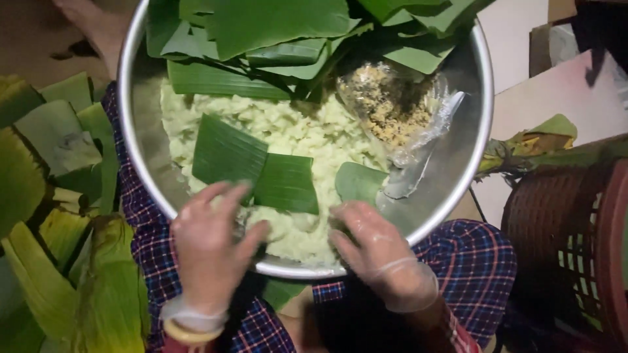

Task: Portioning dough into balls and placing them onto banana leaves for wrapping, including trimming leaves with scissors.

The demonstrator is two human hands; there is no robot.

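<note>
A big round metal bowl point(140, 140) rests on my lap and holds pale green sticky dough point(297, 134). Two cut pieces of banana leaf point(252, 168) lie on the dough, and a smaller leaf piece point(358, 182) lies to their right. My left hand point(210, 245), in a thin clear glove, reaches over the near rim with fingers spread, touching the dough by the leaf pieces. My right hand point(376, 248), also gloved, rests on the dough at the near rim, fingers apart. Neither hand grips anything that I can see.
Stacked banana leaves point(261, 33) fill the bowl's far side. A clear plastic bag of crumbly brown filling point(392, 108) and a metal spoon point(418, 167) lie at the bowl's right. More leaves point(59, 216) are piled on the left. A brown woven basket point(566, 242) stands at the right.
</note>
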